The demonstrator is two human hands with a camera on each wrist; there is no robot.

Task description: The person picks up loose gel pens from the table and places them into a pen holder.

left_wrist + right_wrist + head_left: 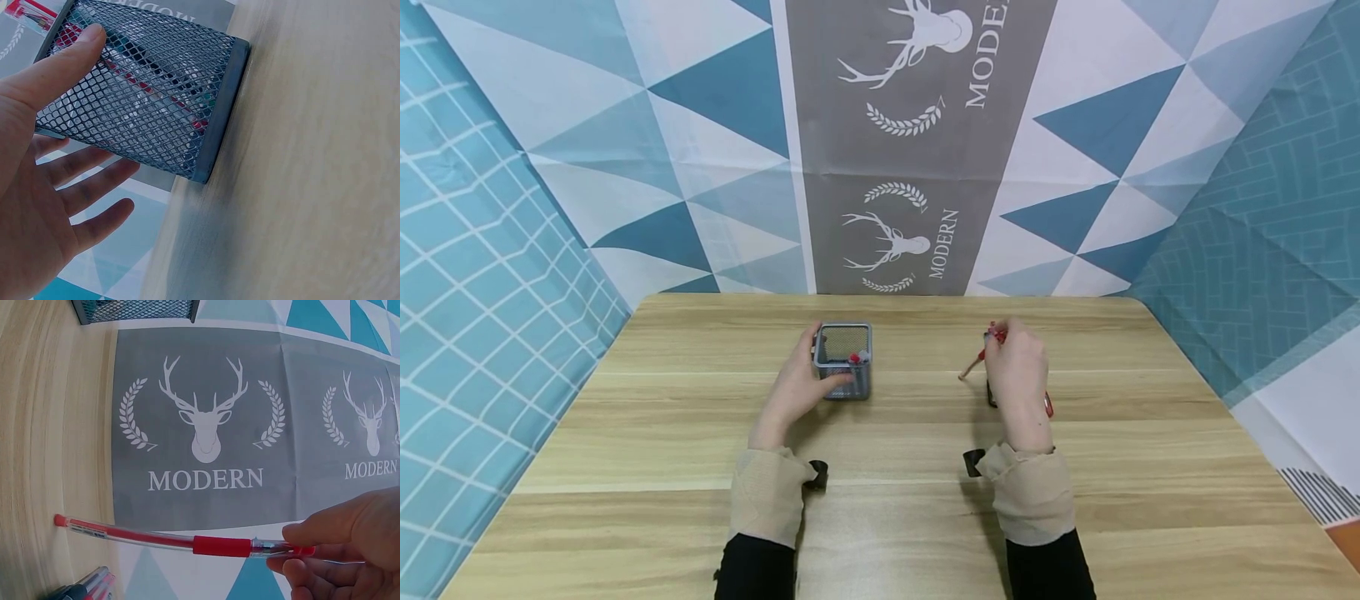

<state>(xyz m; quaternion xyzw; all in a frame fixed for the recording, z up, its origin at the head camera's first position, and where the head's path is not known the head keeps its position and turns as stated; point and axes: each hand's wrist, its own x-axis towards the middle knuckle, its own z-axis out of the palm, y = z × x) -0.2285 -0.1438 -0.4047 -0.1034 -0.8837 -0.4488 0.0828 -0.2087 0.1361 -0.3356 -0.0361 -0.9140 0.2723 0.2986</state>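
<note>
My left hand holds a dark wire-mesh pen holder upright on the table. In the left wrist view the thumb presses the mesh on the near side, and the other fingers reach along the opposite side. Inside the holder several pens lean, with a red end showing at the rim. Over to the right, my right hand pinches a red gel pen near its capped end. The pen has a clear barrel and red grip, and slants with its far end down toward the tabletop.
More pens, black and red ones, lie on the wooden table beneath the right hand and are partly hidden by it. A patterned cloth hangs behind the table's back edge.
</note>
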